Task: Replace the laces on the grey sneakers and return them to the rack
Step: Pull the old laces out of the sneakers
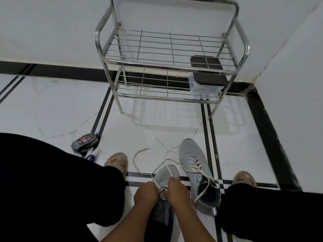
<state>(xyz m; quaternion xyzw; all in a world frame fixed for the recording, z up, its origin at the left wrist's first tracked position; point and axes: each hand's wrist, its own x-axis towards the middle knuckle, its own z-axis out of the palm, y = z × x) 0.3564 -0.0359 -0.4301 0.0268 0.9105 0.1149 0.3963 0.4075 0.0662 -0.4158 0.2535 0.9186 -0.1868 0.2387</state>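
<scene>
A white lace [158,185] is pinched by the left hand [146,193] and right hand [176,191] over a grey sneaker [166,173]; both grips are closed.

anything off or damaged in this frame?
Floor tile shows thin dark crack-like lines in front of the rack; could be veining. The laced sneaker lies with its lace ends trailing loose across the floor. A dark case sits on the floor at left, away from the rack. Nothing spilled.
</scene>
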